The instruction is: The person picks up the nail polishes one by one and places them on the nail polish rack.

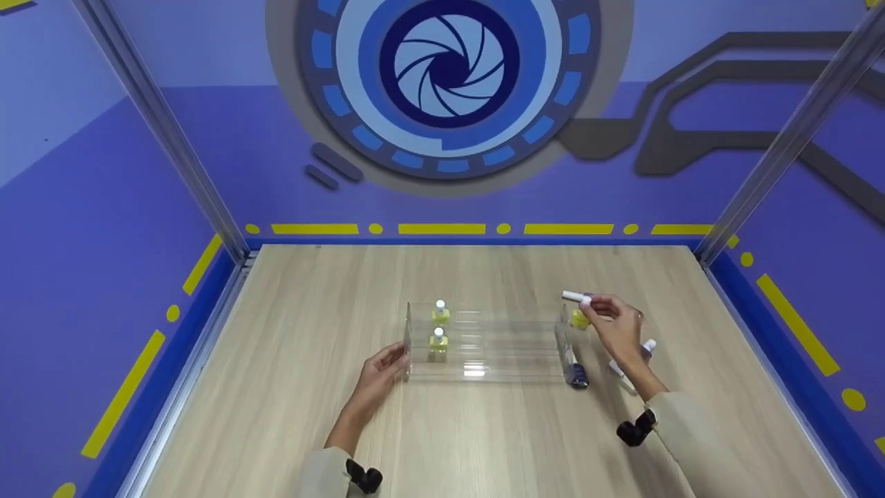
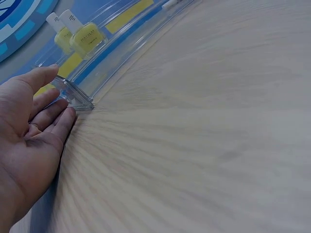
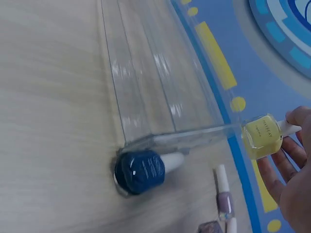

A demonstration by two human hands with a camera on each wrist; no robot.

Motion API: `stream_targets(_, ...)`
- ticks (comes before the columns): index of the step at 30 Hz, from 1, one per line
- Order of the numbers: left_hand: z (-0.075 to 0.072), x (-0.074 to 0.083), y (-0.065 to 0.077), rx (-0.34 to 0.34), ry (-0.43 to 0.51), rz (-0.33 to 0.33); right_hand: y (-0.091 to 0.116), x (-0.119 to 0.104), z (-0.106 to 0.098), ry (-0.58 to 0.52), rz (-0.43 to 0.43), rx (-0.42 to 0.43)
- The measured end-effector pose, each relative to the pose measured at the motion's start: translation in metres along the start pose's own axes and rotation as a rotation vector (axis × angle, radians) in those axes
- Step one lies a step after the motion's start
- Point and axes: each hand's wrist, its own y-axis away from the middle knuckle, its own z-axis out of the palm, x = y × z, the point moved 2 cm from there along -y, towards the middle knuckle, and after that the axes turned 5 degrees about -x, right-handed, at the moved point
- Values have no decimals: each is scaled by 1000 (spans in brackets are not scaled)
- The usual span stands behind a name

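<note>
A clear tiered acrylic rack (image 1: 484,377) stands mid-table. Two yellow nail polish bottles with white caps sit at its left end, one on a front tier (image 1: 438,342) and one on the tier behind (image 1: 440,316). My left hand (image 1: 379,373) rests its fingertips against the rack's left side panel (image 2: 75,92), fingers loosely bent. By its white cap, my right hand (image 1: 619,328) pinches another yellow nail polish bottle (image 3: 262,136), held up beside the rack's right end. A dark blue nail polish bottle (image 3: 141,171) lies just outside the right panel.
Right of the rack, more white-capped bottles lie on the wooden table (image 1: 484,443): a lilac one (image 3: 224,201) and others, including a pale one (image 1: 622,377) partly behind my right wrist. Blue panels (image 1: 193,173) enclose the table at the back and sides.
</note>
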Motion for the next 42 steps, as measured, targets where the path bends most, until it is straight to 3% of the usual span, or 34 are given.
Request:
stream_targets(3, 0, 1, 1, 6, -2, -8, 1, -11, 6, -26, -11, -17)
stream_targets(11, -1, 0, 0, 10, 1, -8, 2, -16, 19, -38, 80, -78)
stream_targets(16, 0, -1, 1, 3, -5, 3, 5, -26, 30, -39, 34, -80)
stream_targets(23, 0, -1, 1, -8, -9, 15, 21, -67, 41, -93, -13, -136)
stream_targets(26, -1, -1, 1, -4, -18, 16, 27, -74, 47, -79, -26, -156)
stream_targets(29, -1, -1, 0, -1, -17, 15, 31, -70, 57, -48, 26, -175)
stream_targets(33, -1, -1, 0, 2, -10, 12, 31, -49, 70, -27, 92, -204)
stream_targets(36, -1, -1, 0, -2, -4, 13, 32, -38, 77, -48, 82, -226)
stream_targets(42, -2, -1, 0, -5, 1, 13, 34, -41, 87, -134, 68, -277)
